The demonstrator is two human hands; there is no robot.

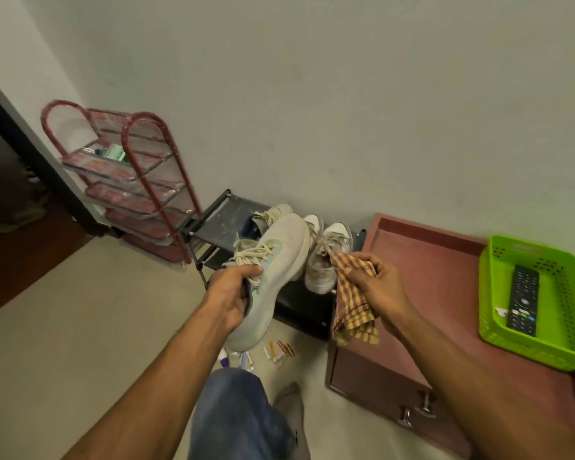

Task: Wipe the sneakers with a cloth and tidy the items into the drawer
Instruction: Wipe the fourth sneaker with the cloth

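Note:
My left hand (229,295) grips a pale grey sneaker (276,270) by its heel opening, holding it in the air over the low black rack (219,220), toe pointing away. My right hand (375,283) is closed on a red-and-yellow checked cloth (352,310) that hangs down, a short gap to the right of the held sneaker. Other white sneakers (326,257) rest on the rack behind the held one. The brown cabinet's drawer front (379,383) with metal handles sits shut below my right forearm.
A green plastic basket (561,327) holding a black remote (523,300) sits on the brown cabinet top (429,260) at right. A red wire shoe rack (130,180) stands at left by a doorway. Small tubes and sticks (276,353) lie on the floor near my knee.

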